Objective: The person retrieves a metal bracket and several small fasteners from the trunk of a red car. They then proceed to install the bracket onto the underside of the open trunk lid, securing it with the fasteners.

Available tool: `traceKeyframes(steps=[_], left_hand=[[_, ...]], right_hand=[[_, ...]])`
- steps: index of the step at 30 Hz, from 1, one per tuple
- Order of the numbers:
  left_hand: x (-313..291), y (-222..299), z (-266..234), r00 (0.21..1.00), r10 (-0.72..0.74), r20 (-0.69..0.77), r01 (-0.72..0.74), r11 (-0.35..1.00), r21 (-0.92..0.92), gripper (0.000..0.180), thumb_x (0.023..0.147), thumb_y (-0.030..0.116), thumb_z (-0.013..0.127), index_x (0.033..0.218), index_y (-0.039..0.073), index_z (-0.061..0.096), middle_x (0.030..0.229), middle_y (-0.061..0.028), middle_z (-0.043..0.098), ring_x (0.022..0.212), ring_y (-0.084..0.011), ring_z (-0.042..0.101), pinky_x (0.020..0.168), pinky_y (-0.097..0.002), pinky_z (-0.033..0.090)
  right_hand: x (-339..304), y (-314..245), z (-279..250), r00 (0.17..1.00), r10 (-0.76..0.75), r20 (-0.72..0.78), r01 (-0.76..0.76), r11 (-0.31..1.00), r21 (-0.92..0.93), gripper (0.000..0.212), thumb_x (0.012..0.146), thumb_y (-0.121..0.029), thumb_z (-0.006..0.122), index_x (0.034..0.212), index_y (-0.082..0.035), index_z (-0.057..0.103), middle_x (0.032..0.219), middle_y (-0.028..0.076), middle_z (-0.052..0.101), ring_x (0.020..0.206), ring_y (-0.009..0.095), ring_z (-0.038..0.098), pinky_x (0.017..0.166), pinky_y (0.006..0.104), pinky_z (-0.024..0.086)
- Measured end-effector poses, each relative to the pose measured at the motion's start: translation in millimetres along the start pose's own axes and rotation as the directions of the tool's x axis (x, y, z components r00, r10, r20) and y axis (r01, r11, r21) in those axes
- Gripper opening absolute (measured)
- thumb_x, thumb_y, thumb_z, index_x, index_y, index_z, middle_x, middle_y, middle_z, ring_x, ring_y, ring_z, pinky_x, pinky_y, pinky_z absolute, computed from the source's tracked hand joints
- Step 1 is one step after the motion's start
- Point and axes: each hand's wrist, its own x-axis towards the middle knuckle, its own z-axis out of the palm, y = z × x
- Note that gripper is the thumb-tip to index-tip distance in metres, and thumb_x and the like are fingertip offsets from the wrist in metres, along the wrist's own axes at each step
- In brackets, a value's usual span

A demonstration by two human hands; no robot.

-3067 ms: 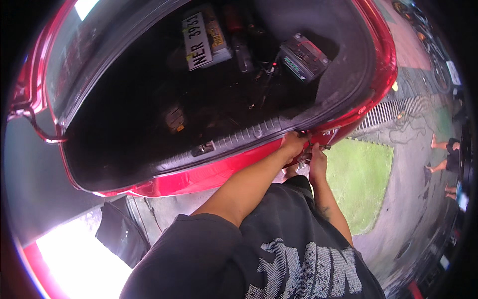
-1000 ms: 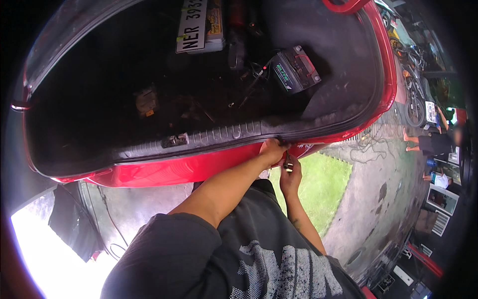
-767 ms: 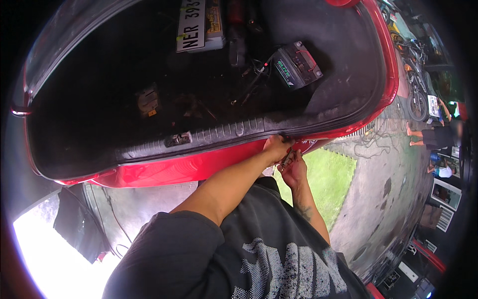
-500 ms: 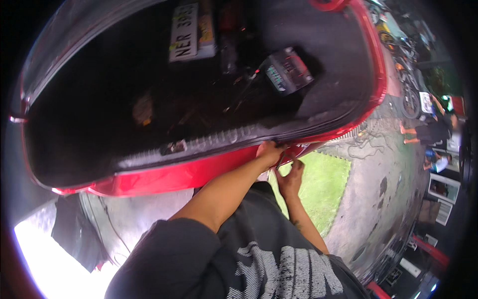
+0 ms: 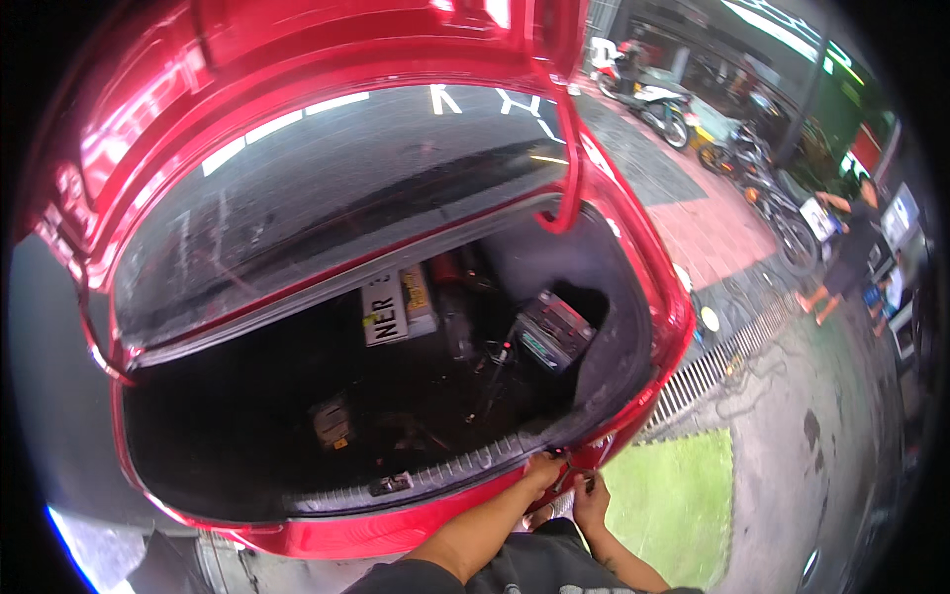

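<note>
I stand behind a red car with its trunk (image 5: 247, 416) open. At the right part of the rear edge, my left hand (image 5: 540, 471) presses against the red bodywork (image 5: 435, 520), its fingers curled. Just to its right my right hand (image 5: 592, 501) is closed, fingertips pinched together close to the body panel. Something thin and dark shows between the two hands, too small to name. Whatever either hand holds is mostly hidden by the fingers. The trunk latch (image 5: 391, 483) sits on the sill left of my hands.
In the trunk lie a car battery (image 5: 556, 332), a white license plate (image 5: 384, 309) on a box, and a small pale packet (image 5: 332, 424). The raised lid (image 5: 327, 49) hangs beyond. A green mat (image 5: 683, 505), a drain grate (image 5: 717, 371), parked motorcycles (image 5: 658, 109) and a person (image 5: 856, 243) are at right.
My view has tilted up, bringing in the raised lid and rear window. Both hands stay at the same part of the car's rear edge, lower in the picture.
</note>
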Motion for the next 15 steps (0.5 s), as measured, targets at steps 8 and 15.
traceKeyframes(steps=[8,15], left_hand=[[-19.3,18.9,-17.8,0.986,-0.024,0.168,0.058,0.978,-0.202,0.047,0.093,0.047,0.076,0.106,0.003,0.078,0.093,-0.0071,0.074,0.082,-0.0151,0.062,0.072,-0.0362,0.048],[-8.2,9.2,-21.8,0.972,-0.036,0.234,0.078,0.981,-0.175,0.037,0.093,0.043,0.077,0.094,0.006,0.073,0.067,-0.0006,0.06,0.055,-0.0103,0.05,0.049,-0.0308,0.034]], right_hand=[[7.8,0.2,5.0,0.976,-0.217,-0.011,0.206,0.94,-0.271,0.041,0.088,-0.034,0.079,0.112,-0.002,0.068,0.09,0.013,0.067,0.085,0.034,0.068,0.074,0.0412,0.056],[37.3,27.1,24.2,0.541,0.426,0.725,-0.832,0.148,0.534,0.049,0.108,-0.052,0.048,0.099,-0.008,0.069,0.086,0.006,0.072,0.07,0.025,0.067,0.064,0.0373,0.054]])
